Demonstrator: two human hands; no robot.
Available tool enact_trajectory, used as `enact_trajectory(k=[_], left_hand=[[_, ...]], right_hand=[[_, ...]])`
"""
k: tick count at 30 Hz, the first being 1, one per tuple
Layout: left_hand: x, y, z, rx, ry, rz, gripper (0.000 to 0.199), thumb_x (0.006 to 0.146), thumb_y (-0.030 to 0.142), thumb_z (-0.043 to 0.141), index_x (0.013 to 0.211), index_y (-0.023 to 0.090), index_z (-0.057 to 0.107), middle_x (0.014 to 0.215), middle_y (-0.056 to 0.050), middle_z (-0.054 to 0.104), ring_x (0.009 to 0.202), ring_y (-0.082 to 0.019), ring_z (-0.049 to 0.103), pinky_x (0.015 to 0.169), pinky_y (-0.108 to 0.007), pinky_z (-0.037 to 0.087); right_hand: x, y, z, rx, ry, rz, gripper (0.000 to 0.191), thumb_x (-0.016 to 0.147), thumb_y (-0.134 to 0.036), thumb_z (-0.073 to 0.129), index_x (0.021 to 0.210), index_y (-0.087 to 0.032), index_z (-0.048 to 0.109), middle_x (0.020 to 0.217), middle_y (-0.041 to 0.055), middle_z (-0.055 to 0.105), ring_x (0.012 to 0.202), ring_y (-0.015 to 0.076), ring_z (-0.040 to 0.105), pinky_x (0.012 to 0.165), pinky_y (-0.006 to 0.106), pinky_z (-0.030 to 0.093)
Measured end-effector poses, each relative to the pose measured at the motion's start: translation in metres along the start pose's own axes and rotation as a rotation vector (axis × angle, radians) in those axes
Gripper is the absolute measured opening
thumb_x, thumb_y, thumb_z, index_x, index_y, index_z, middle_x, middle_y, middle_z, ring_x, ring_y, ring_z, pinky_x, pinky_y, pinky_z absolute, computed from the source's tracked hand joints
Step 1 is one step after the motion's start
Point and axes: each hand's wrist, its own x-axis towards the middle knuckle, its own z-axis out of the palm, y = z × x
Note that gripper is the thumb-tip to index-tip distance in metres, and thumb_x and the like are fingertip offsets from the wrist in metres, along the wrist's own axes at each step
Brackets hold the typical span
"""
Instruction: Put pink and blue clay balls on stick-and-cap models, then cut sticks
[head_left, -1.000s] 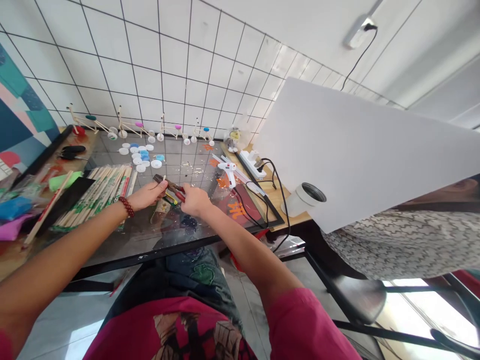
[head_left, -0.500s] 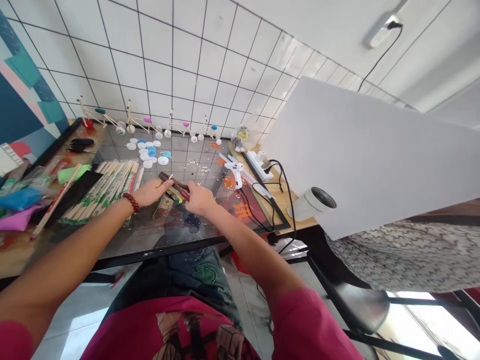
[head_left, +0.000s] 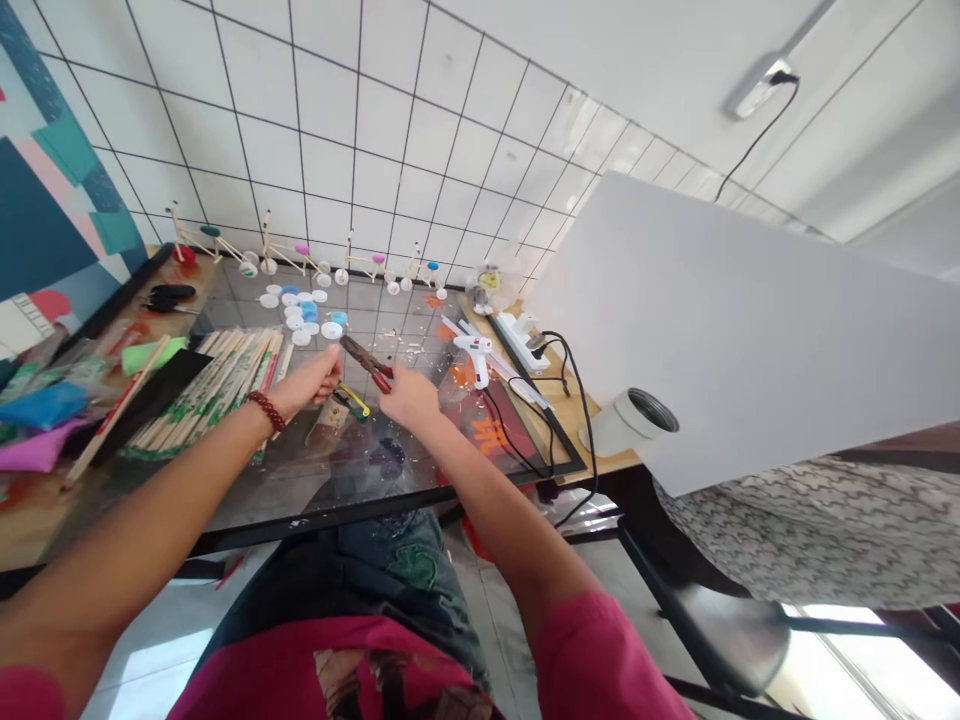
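My right hand (head_left: 409, 397) is closed round the red handles of a pair of pliers (head_left: 365, 359), whose dark jaws point up and left. Close to the jaws, my left hand (head_left: 315, 379) has its fingers pinched together; what they hold, if anything, is hidden. A yellow-green utility knife (head_left: 352, 401) lies on the glass tabletop just below and between the hands. Left of my left hand lies a pile of wooden chopsticks (head_left: 214, 390), some in printed wrappers. White and blue bottle caps (head_left: 306, 312) are spread beyond the hands.
Several small stick models with cap wheels (head_left: 289, 257) stand along the tiled wall. On the right are a white glue gun (head_left: 476, 357), its cable, a power strip (head_left: 523, 340) and a white cylindrical container (head_left: 626, 420). Coloured clay packets (head_left: 45, 402) lie far left.
The pliers have come away from my left hand, up and to the right. A short pale stick seen at the jaws earlier no longer shows there. The view has shifted slightly.
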Motion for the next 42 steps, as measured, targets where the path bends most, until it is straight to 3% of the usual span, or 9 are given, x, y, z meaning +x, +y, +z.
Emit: enact_trajectory(k=[5,9,13,23,31,34,37,40,42], left_hand=[[-0.009,0.008,-0.008,-0.232,-0.029,-0.037,0.020,0.090,0.033,0.053,0.075,0.020,0.051,0.057,0.005,0.039,0.047,-0.011,0.040,0.045,-0.021,0.036],[-0.013,0.007,-0.011,-0.314,0.020,0.001,0.013,0.081,0.025,0.070,0.074,0.015,0.065,0.073,-0.004,0.063,0.068,-0.014,0.061,0.060,-0.025,0.051],[-0.015,0.001,-0.007,-0.360,0.030,0.004,0.012,0.073,0.020,0.081,0.079,0.012,0.076,0.068,-0.003,0.063,0.062,-0.012,0.058,0.058,-0.023,0.051],[-0.023,0.000,-0.001,-0.398,-0.006,-0.058,0.023,0.074,0.007,0.081,0.096,0.010,0.078,0.071,-0.007,0.072,0.064,-0.015,0.069,0.057,-0.023,0.059],[-0.025,0.003,0.002,-0.368,0.006,-0.091,0.015,0.070,0.010,0.085,0.081,0.010,0.075,0.078,-0.011,0.078,0.064,-0.016,0.073,0.059,-0.024,0.062],[-0.024,0.001,0.003,-0.367,0.013,-0.093,0.017,0.067,0.012,0.087,0.076,0.011,0.073,0.080,-0.011,0.078,0.066,-0.016,0.074,0.060,-0.024,0.062],[-0.024,-0.001,0.003,-0.346,0.002,-0.068,0.024,0.063,0.018,0.091,0.073,0.012,0.071,0.080,-0.009,0.077,0.065,-0.015,0.073,0.061,-0.024,0.061],[-0.023,-0.002,0.004,-0.297,0.009,-0.012,0.034,0.053,0.029,0.096,0.071,0.014,0.072,0.072,-0.005,0.074,0.060,-0.014,0.069,0.060,-0.026,0.059],[-0.023,-0.003,0.004,-0.254,0.037,0.024,0.039,0.047,0.036,0.098,0.068,0.015,0.072,0.067,-0.002,0.071,0.059,-0.013,0.067,0.059,-0.026,0.057]], right_hand=[[0.014,0.023,-0.011,-0.019,0.081,0.083,0.047,0.088,-0.051,0.061,0.124,-0.021,0.055,0.114,0.0134,0.074,0.105,0.0309,0.072,0.083,0.039,0.054],[0.014,0.045,-0.013,-0.016,0.087,0.161,0.056,0.083,-0.065,0.066,0.115,-0.020,0.061,0.111,0.0135,0.075,0.107,0.0309,0.071,0.084,0.037,0.053],[0.006,0.059,-0.009,-0.049,0.125,0.163,0.053,0.083,-0.064,0.068,0.109,-0.018,0.065,0.112,0.0136,0.074,0.107,0.0296,0.070,0.084,0.035,0.051],[-0.001,0.064,0.003,-0.103,0.171,0.115,0.052,0.082,-0.064,0.070,0.111,-0.020,0.065,0.110,0.0109,0.072,0.107,0.0272,0.068,0.082,0.033,0.049],[-0.002,0.069,0.006,-0.107,0.211,0.091,0.043,0.088,-0.058,0.064,0.108,-0.020,0.069,0.109,0.0110,0.071,0.108,0.0274,0.065,0.087,0.035,0.049],[-0.007,0.061,0.002,-0.121,0.263,0.017,0.037,0.090,-0.051,0.064,0.107,-0.019,0.073,0.117,0.0143,0.069,0.119,0.0321,0.059,0.097,0.042,0.045],[-0.012,0.038,0.000,0.100,0.297,-0.165,0.029,0.093,-0.041,0.064,0.112,-0.021,0.073,0.121,0.0107,0.071,0.117,0.0265,0.061,0.103,0.039,0.045],[-0.013,0.006,0.004,0.470,0.218,-0.348,0.025,0.091,-0.041,0.066,0.107,-0.024,0.075,0.105,0.0043,0.076,0.099,0.0181,0.068,0.093,0.029,0.051],[-0.011,-0.010,0.009,0.605,0.173,-0.377,0.020,0.090,-0.039,0.068,0.098,-0.024,0.077,0.092,0.0015,0.077,0.087,0.0162,0.069,0.084,0.027,0.052]])
